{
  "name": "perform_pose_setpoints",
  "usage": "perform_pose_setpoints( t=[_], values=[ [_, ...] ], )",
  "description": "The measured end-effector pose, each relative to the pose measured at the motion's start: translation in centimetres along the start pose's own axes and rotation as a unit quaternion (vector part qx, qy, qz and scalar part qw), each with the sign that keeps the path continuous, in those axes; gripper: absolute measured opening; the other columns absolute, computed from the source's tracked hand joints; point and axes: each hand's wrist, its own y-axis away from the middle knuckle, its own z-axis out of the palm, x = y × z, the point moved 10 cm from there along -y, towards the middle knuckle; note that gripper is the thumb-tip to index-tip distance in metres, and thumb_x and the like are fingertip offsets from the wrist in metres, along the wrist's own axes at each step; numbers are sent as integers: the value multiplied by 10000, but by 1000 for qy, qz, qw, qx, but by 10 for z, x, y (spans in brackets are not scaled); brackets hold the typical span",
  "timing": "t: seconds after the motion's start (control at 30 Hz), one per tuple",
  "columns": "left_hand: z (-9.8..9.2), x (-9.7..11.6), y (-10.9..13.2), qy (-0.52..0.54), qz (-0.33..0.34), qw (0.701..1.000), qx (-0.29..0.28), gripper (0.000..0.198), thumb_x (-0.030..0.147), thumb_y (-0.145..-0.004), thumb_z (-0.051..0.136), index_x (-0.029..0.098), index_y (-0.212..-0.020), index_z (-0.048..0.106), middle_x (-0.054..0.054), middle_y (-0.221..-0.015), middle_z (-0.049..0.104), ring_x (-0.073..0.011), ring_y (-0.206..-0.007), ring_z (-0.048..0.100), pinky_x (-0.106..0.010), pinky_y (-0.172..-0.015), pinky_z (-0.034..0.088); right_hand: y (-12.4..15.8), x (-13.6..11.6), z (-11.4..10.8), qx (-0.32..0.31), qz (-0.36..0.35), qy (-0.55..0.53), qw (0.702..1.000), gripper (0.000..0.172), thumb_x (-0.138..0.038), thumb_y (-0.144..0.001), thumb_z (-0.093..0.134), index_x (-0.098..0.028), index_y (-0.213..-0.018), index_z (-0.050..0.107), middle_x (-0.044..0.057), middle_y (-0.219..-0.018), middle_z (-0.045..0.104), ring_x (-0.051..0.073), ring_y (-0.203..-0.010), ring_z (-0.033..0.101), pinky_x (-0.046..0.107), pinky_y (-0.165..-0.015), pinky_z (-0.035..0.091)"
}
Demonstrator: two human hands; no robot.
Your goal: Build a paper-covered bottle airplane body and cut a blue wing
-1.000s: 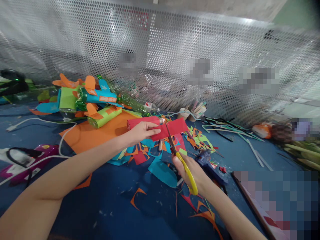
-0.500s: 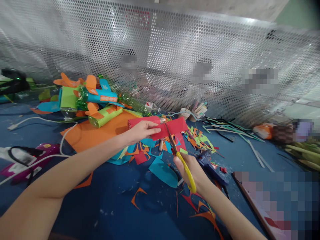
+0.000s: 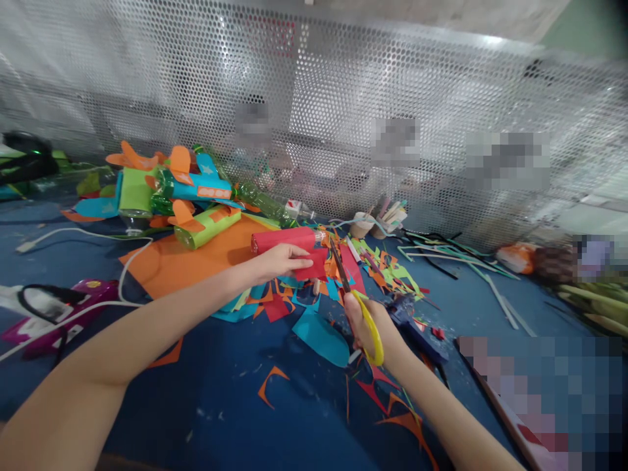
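Note:
My left hand [image 3: 280, 261] grips a bottle wrapped in red paper [image 3: 283, 239], holding it just above the table with a short red flap [image 3: 314, 263] at my fingertips. My right hand [image 3: 369, 328] is closed in the yellow handles of a pair of scissors [image 3: 357, 303], whose blades point up toward the red flap's right edge. A loose piece of red paper [image 3: 352, 267] lies just right of the blades. Paper scraps [image 3: 275, 304] in orange, teal, red and green litter the blue table [image 3: 220, 399] below both hands.
Paper-covered bottle planes [image 3: 169, 193] sit at the back left on an orange sheet [image 3: 176, 261]. A purple glue gun [image 3: 53, 314] with white cord lies left, a blue glue gun [image 3: 412, 317] right of my hand. A perforated metal screen [image 3: 343, 98] walls the back.
The scissors have cut through the red paper wing: its right part has dropped away to the table. My left hand still holds the red bottle with a shorter flap.

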Motion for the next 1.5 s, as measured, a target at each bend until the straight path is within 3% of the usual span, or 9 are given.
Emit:
perform_pose_setpoints(
  t=[0.2,0.37,0.53,0.63,0.83,0.97,1.07,1.23,1.5],
  values=[
    [-6,-13,-1,-211,-8,977,-12,286,386,-713,646,167,-891,690,-43,-820,703,-147,-689,619,-223,-587,428,-10,15,-33,88,6,268,959,320,-445,-840,420,-157,-830,558,125,-752,648,251,-696,630,306,-575,421],
    [6,-5,-2,-248,58,967,8,293,365,-757,599,187,-978,670,-68,-1060,666,-208,-936,610,-285,-770,449,-18,26,-22,70,-20,319,945,313,-313,-841,465,-94,-1052,542,164,-902,654,266,-842,627,351,-719,459],
    [16,-5,-4,-227,79,971,10,273,313,-796,559,184,-1020,647,-94,-1296,509,-231,-1181,477,-347,-941,391,-12,-2,-26,145,-137,243,949,334,-254,-814,508,-130,-1123,527,158,-1146,573,281,-1100,510,437,-930,392],
    [22,1,-1,-293,114,949,-1,247,322,-809,545,174,-968,663,-108,-1299,499,-226,-1224,430,-370,-1008,324,-6,-15,-23,115,-160,80,977,318,-328,-830,501,-203,-1122,522,92,-1131,592,224,-1071,538,399,-922,423],
    [52,13,14,-375,201,903,-58,203,303,-817,537,189,-933,659,-101,-1252,519,-205,-1156,478,-359,-996,329,-9,-7,3,15,-101,-118,988,180,-325,-809,519,-210,-947,527,32,-874,641,162,-803,626,322,-762,501],
    [41,4,8,-299,174,938,-15,270,324,-779,581,149,-984,580,-87,-963,630,-177,-903,592,-321,-832,450,-19,16,2,10,-49,-179,983,202,-307,-756,561,-188,-912,512,26,-800,613,156,-754,621,308,-717,503],
    [28,5,4,-246,172,954,18,240,273,-800,540,149,-1005,528,-58,-890,622,-142,-802,598,-284,-755,474,-20,21,13,-54,-21,-229,972,313,-303,-721,586,-184,-993,487,3,-812,564,120,-646,607,287,-651,514],
    [20,35,20,-379,229,891,104,123,229,-820,501,176,-866,601,-62,-933,605,-163,-865,560,-312,-820,430,-6,5,27,-106,-32,-205,972,342,-228,-748,529,-218,-1080,448,23,-968,521,93,-592,602,265,-581,515],
    [71,6,62,-511,214,832,-32,269,358,-792,581,161,-975,603,-80,-930,604,-220,-915,528,-358,-819,412,-1,-6,26,-59,-78,-102,990,157,-143,-766,494,-176,-866,610,51,-943,527,129,-705,606,300,-693,525]
  ],
)
